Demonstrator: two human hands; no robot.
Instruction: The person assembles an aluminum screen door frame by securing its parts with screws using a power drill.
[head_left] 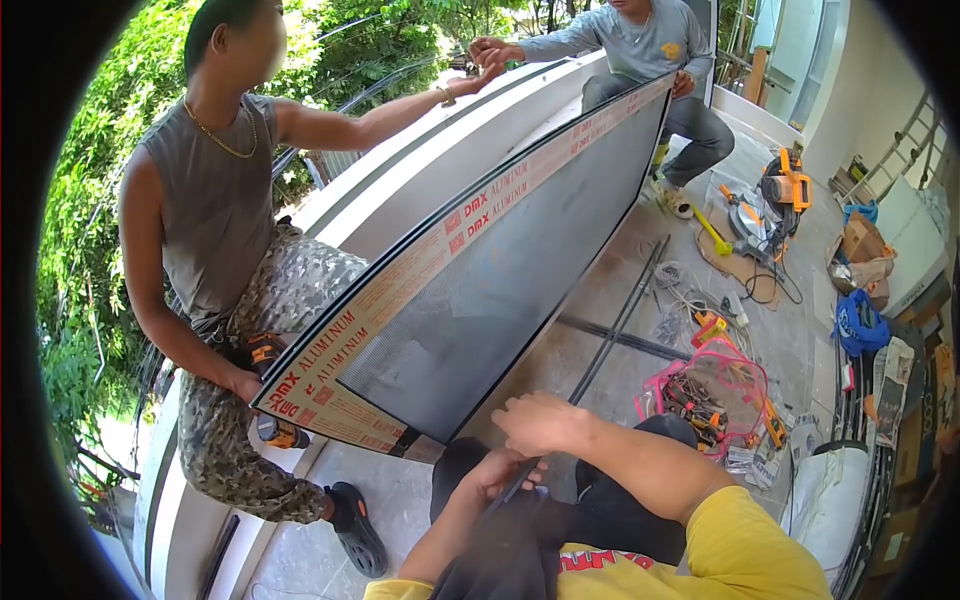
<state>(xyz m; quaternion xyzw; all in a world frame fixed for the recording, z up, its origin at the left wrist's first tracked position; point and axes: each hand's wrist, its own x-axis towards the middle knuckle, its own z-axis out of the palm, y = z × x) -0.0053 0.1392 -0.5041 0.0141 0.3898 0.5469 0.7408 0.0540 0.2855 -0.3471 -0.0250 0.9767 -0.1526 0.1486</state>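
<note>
Here, the left hand [500, 471] curls around a dark strip [514, 486] between the knees [668, 432], toward the tiled floor's [640, 290] near edge; the right hand [538, 423] bends above, its pinch unclear.

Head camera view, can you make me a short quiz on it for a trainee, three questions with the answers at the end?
1. Multiple choice: which red wording is on the film along the framed panel?
A) FRAGILE GLASS
B) DMX ALUMINUM
C) WET PAINT
2. True or false: hand tools lie in the clear bag with pink trim.
3. Fill in: the wearer's ____ hand, the lower one in the view, has its fingers around the long dark bar.

Key: 1. B; 2. True; 3. left (the left hand).
</note>
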